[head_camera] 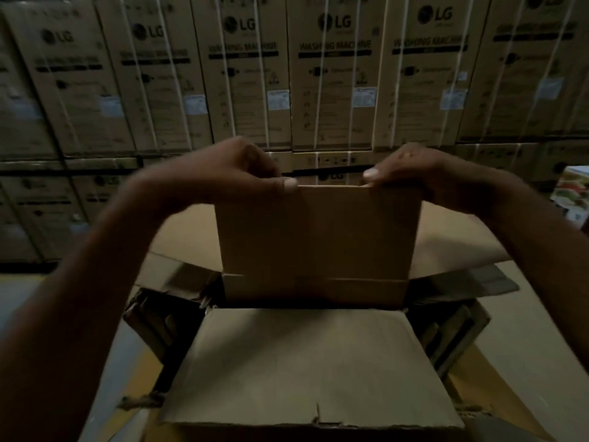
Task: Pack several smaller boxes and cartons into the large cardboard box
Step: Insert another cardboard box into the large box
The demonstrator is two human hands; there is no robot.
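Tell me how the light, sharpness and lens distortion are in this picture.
Head view: light is dim, the large box almost black inside; left hand, right hand and the small box they hold are blurred, as are the stacked cartons behind; the wide lens leans those cartons outward near the edges.

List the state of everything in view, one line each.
Plain brown cardboard carton: upright, lower end at the big box's opening.
Large brown cardboard box: open, flaps spread outward.
Left-hand grip: pinches carton's top left corner.
Right-hand grip: pinches carton's top right corner.
Stacked brown washing-machine boxes: closed, strapped with white bands.
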